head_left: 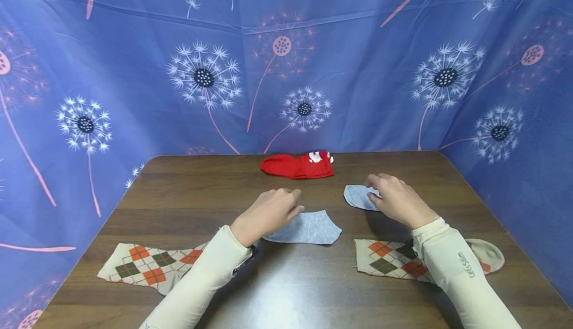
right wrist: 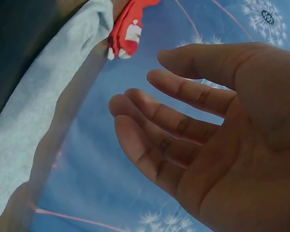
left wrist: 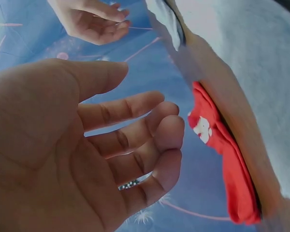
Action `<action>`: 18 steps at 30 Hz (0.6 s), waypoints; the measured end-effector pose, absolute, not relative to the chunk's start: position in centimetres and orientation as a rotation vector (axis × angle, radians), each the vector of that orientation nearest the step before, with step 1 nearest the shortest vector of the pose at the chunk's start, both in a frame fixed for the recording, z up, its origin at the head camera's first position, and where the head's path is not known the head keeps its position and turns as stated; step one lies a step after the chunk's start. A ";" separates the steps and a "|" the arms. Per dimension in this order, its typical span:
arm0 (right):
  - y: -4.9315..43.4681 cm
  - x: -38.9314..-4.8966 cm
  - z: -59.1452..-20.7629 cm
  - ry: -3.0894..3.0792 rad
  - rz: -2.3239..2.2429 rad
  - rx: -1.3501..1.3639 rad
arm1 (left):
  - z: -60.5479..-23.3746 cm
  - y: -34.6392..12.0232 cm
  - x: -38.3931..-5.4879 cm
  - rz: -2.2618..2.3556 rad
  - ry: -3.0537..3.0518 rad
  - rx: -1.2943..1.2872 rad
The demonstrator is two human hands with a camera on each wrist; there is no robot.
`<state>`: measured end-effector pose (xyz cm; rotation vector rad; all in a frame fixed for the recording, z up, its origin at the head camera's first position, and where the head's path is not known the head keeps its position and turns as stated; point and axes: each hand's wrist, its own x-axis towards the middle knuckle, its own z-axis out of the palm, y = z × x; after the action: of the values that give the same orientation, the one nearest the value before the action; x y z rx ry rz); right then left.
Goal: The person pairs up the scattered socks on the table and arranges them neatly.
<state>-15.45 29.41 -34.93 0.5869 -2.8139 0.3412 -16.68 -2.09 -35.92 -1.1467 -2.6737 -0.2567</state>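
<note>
My left hand [head_left: 270, 214] hovers over a light blue ankle sock [head_left: 313, 227] and covers its left part. My right hand [head_left: 400, 201] is above a second light blue ankle sock [head_left: 358, 197], whose right part it hides. In the left wrist view, the left hand's fingers [left wrist: 130, 142] are loosely bent, with nothing in the palm. The right hand's fingers [right wrist: 157, 125] bend gently too, and they hold nothing. A red sock [head_left: 295, 166] with a white figure lies flat at the table's back edge, beyond both hands.
One argyle sock [head_left: 147, 267] lies at the left of the brown wooden table [head_left: 197, 185], partly under the left sleeve. Another argyle sock [head_left: 389, 259] lies at the right, crossed by the right sleeve. A blue dandelion-print cloth [head_left: 358, 95] hangs behind and beside the table.
</note>
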 end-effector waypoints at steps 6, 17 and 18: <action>30.9 -15.9 -35.0 -2.854 0.367 0.538 | -35.7 0.0 -17.7 -0.266 -2.739 -1.165; 33.2 -16.8 -35.1 -2.936 0.392 0.388 | -35.6 5.3 -19.0 -0.290 -2.741 -1.265; 33.4 -16.9 -35.1 -2.947 0.391 0.380 | -35.6 5.9 -19.1 -0.303 -2.742 -1.270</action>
<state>-16.88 33.43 -35.15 0.3796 -2.9474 0.3907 -19.11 5.87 -35.56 -1.2700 -2.7425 -0.3033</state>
